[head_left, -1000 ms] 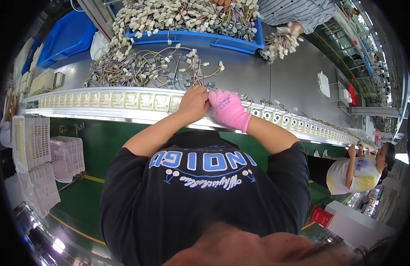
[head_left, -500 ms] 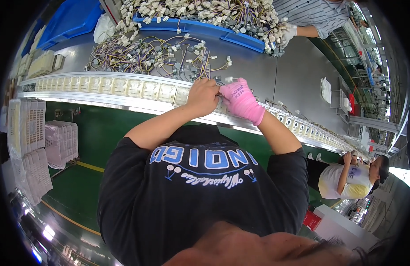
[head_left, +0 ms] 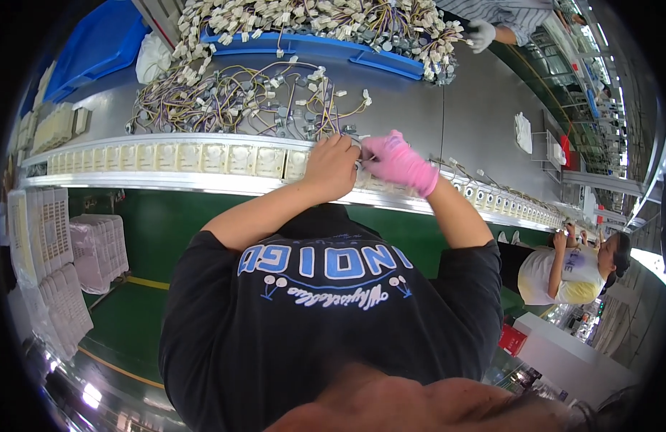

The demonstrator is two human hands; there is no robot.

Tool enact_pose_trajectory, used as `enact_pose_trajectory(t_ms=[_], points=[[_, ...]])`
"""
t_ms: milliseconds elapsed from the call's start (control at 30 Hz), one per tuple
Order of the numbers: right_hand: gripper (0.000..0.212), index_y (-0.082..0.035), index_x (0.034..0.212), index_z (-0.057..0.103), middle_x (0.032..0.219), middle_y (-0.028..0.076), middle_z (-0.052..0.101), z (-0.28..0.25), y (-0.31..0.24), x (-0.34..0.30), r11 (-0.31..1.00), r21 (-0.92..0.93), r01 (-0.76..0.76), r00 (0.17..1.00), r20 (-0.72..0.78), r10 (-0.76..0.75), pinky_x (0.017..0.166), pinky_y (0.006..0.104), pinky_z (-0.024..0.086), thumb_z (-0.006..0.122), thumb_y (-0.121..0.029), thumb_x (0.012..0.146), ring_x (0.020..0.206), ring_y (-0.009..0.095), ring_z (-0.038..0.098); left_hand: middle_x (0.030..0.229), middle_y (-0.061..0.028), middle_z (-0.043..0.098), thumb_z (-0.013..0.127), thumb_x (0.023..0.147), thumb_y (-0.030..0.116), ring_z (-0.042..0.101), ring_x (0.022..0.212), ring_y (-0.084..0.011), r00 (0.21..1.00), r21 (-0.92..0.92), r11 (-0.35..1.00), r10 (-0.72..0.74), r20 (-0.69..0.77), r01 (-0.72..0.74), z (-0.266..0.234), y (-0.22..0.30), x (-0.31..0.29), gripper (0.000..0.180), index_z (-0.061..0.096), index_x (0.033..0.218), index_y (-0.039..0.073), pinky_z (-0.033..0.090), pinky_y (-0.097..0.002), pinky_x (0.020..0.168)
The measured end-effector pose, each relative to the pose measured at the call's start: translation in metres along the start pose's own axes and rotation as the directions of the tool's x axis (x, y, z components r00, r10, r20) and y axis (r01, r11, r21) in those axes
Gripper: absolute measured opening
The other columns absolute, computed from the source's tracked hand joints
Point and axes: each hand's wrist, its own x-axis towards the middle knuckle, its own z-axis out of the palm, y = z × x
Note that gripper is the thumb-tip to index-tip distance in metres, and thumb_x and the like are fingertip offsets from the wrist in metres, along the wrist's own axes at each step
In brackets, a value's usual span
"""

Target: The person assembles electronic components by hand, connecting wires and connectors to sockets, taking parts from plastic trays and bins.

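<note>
My bare left hand [head_left: 333, 168] rests over the line of cream plastic housings [head_left: 211, 158] in the metal rail. Its fingers are bent and closed, and they cover whatever lies beneath them. Against its fingertips, my right hand [head_left: 398, 165] in a pink glove is curled shut. A small grey part shows between the two hands, but its kind is hard to make out. Just beyond my left fingertips lies a loose heap of wire harnesses [head_left: 225, 101] with white connectors and grey round parts.
A long blue tray [head_left: 304, 47] heaped with more harnesses stands at the back. Beside it is a co-worker's white-gloved hand [head_left: 481, 36]. Another blue bin [head_left: 95, 54] sits at the far left, above stacked cream parts [head_left: 56, 128]. White crates [head_left: 99, 252] stand lower left.
My right hand has turned and shifted slightly right and down; the white connector that showed above it is out of sight. The co-worker's gloved hand has moved up, away from the tray's end.
</note>
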Motion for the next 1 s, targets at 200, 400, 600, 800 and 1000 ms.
enact_pose_trajectory(t_ms=[200, 400, 600, 800, 1000], points=[[0.042, -0.002, 0.094, 0.061, 0.079, 0.012, 0.063, 0.022, 0.091, 0.063, 0.947, 0.321, -0.028, 0.977, -0.192, 0.094, 0.067, 0.0336, 0.048, 0.064, -0.035, 0.068, 0.072, 0.023, 0.061, 0.085, -0.01, 0.05, 0.056, 0.066, 0.012, 0.047, 0.086, -0.0267, 1.0, 0.013, 1.0, 0.028, 0.008, -0.028, 0.0, 0.003, 0.005, 0.015, 0.055, 0.078, 0.004, 0.038, -0.0385, 0.072], [0.037, -0.003, 0.093, 0.061, 0.095, 0.015, 0.062, 0.063, 0.095, 0.104, 0.982, -0.19, -0.021, 0.992, 0.117, 0.044, 0.076, 0.0374, 0.047, 0.06, -0.032, 0.07, 0.088, 0.026, 0.059, 0.081, -0.0107, 0.049, 0.055, 0.066, 0.01, 0.048, 0.082, -0.0282, 0.996, 0.009, 0.999, 0.041, -0.074, -0.041, 0.0, 0.003, 0.001, 0.01, 0.054, 0.074, 0.004, 0.038, -0.0395, 0.069], [0.027, 0.0, 0.078, 0.061, 0.072, 0.01, 0.062, 0.028, 0.094, 0.116, 0.747, 0.622, -0.235, 0.958, 0.28, 0.069, 0.063, 0.0306, 0.047, 0.051, -0.025, 0.077, 0.074, 0.018, 0.062, 0.082, -0.0105, 0.05, 0.056, 0.067, 0.011, 0.048, 0.083, -0.0277, 0.999, 0.007, 0.999, 0.035, -0.034, -0.035, 0.004, -0.001, -0.003, 0.011, 0.054, 0.076, 0.005, 0.039, -0.0395, 0.071], [0.024, -0.001, 0.078, 0.06, 0.063, 0.009, 0.054, 0.018, 0.06, 0.105, 0.863, 0.33, 0.383, 0.863, 0.204, -0.462, 0.06, 0.033, 0.044, 0.053, -0.025, 0.076, 0.062, 0.019, 0.055, 0.081, -0.0107, 0.049, 0.056, 0.067, 0.01, 0.048, 0.081, -0.0281, 0.995, -0.011, 0.999, 0.05, -0.084, -0.052, 0.003, 0.0, -0.002, 0.01, 0.053, 0.075, 0.005, 0.039, -0.0401, 0.071], [0.019, -0.002, 0.08, 0.06, 0.06, 0.0, 0.053, -0.044, 0.047, 0.095, 0.457, 0.888, 0.043, 0.955, 0.098, -0.279, 0.05, 0.0223, 0.04, 0.054, -0.02, 0.082, 0.053, 0.008, 0.05, 0.091, -0.014, 0.049, 0.057, 0.067, 0.007, 0.048, 0.089, -0.0309, 0.989, -0.099, 0.994, -0.054, -0.136, 0.04, -0.008, -0.004, 0.003, 0.026, 0.052, 0.091, 0.003, 0.039, -0.0386, 0.079]])
